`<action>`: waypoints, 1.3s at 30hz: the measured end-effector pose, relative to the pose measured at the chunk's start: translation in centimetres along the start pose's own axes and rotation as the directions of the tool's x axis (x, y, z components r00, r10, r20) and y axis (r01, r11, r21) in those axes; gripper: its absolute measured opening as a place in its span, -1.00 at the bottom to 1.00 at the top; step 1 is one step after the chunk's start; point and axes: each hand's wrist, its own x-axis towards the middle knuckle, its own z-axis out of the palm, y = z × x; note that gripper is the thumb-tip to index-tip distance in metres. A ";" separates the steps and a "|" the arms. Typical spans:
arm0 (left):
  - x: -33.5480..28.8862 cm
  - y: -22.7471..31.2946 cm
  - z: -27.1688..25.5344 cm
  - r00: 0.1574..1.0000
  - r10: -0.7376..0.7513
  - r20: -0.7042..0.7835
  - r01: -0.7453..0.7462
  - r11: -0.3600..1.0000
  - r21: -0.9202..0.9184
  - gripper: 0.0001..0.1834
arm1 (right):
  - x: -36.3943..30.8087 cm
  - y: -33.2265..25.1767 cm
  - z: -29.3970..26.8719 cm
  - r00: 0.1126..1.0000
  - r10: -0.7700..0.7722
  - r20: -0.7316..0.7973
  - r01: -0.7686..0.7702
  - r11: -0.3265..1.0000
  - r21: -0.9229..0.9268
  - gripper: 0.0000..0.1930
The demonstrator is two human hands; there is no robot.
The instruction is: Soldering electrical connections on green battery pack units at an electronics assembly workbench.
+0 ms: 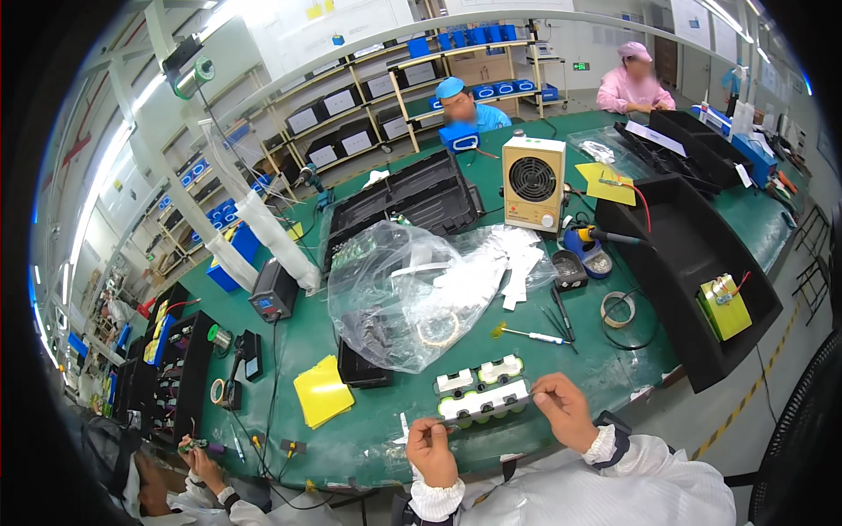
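At the near table edge stands a small battery pack (481, 373) of several cells with green-yellow edges and white pieces on top. A white strip (484, 402) lies along its near row, its front side greyish. My left hand (431, 451) is closed, thumb and fingers pinching at the strip's left end. My right hand (564, 412) is closed in the same way at the right end, fingertips touching it. Just beyond the pack lies a thin white-handled screwdriver (535, 336), beside black tweezers (561, 323).
A clear plastic bag (395, 302) and white paper strips (524, 254) cover mid-table. Yellow sheets (323, 392) lie left. A fan unit (533, 182), soldering iron (618, 237), tape roll (617, 309) and long black tray (680, 254) stand right. Co-workers sit at the far side and lower left.
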 end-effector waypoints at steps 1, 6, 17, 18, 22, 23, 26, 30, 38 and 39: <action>0.0 0.0 0.0 1.000 0.015 0.010 -0.015 1.000 -0.003 -0.81 | 0.0 0.0 -0.1 1.000 -0.021 0.005 0.021 1.000 -0.013 -0.93; 0.2 0.0 -0.2 1.000 0.003 0.029 -0.003 1.000 -0.016 -0.83 | 0.1 0.2 0.0 1.000 -0.027 -0.007 0.027 0.999 0.018 -0.92; 0.4 -0.3 -0.2 0.998 0.024 0.056 -0.021 0.998 -0.066 -0.87 | 0.0 0.5 0.1 0.999 -0.024 -0.045 0.026 0.999 0.036 -0.91; 0.5 -0.3 -0.2 0.997 0.032 0.064 -0.028 0.998 -0.063 -0.89 | 0.1 0.4 0.1 0.999 -0.035 -0.040 0.036 0.999 0.014 -0.91; 0.6 0.0 0.1 0.998 0.040 0.039 -0.038 0.997 -0.070 -0.89 | 0.2 -0.1 0.1 0.998 -0.021 -0.058 0.019 0.999 -0.031 -0.92; 0.7 0.0 0.2 0.999 0.043 0.029 -0.040 0.996 -0.076 -0.89 | 0.2 0.0 0.1 0.998 -0.038 -0.053 0.037 0.999 -0.029 -0.91; 0.5 -0.1 0.3 0.998 0.017 0.055 -0.013 0.998 -0.065 -0.93 | -0.2 0.8 -0.1 0.998 -0.027 -0.052 0.027 1.000 -0.004 -0.90; 0.7 -0.8 0.2 0.999 0.053 0.007 -0.052 0.999 -0.013 -0.94 | 0.1 2.1 -0.1 0.994 -0.091 -0.066 0.088 0.995 -0.043 -0.96; 2.0 -3.2 -0.3 0.981 0.073 0.178 -0.049 0.989 -0.137 -0.94 | 1.1 5.2 -2.2 0.998 -0.024 -0.057 0.023 1.000 -0.019 -0.87; 2.1 -3.5 0.0 0.976 0.133 0.175 -0.099 0.977 -0.190 -0.92 | 1.4 6.5 -2.7 0.999 -0.035 -0.038 0.034 0.999 -0.021 -0.87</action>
